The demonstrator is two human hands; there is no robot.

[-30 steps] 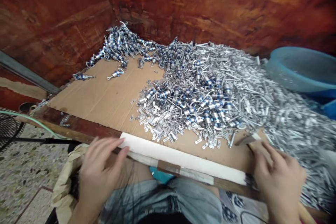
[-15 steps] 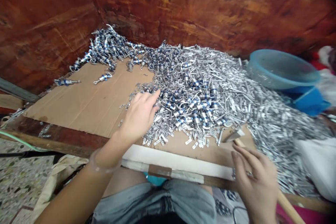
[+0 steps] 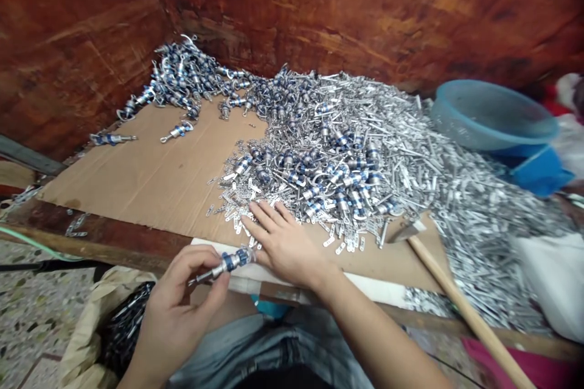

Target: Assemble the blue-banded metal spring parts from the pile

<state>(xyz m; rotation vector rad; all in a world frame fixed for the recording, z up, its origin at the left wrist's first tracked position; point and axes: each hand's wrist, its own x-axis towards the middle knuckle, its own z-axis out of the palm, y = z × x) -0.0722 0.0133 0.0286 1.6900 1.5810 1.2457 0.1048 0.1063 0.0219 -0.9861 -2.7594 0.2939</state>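
Note:
My left hand (image 3: 185, 292) pinches a metal fitting with blue bands (image 3: 232, 261) between thumb and fingers, above the near edge of the worktop. Its shank points left, and its looped end reaches close to my right hand (image 3: 289, 249). That hand lies palm down with fingers stretched out over small two-holed metal plates (image 3: 237, 219). Beyond the fingers is a heap of similar blue-banded fittings (image 3: 351, 176). A hammer (image 3: 449, 285) with a wooden handle lies to the right, untouched, its head on the cardboard (image 3: 159, 182).
Loose silvery metal pins (image 3: 401, 127) form a big pile along the right. A translucent blue basin (image 3: 495, 115) stands on it, with a blue scoop-like piece (image 3: 542, 170) below. More finished-looking fittings (image 3: 187, 76) are heaped in the far left corner. Reddish wooden boards (image 3: 319, 12) wall the back.
My right hand has let go of the hammer handle and moved left onto the small plates. My left hand has come back from the heap toward me, now with a fitting in its fingers.

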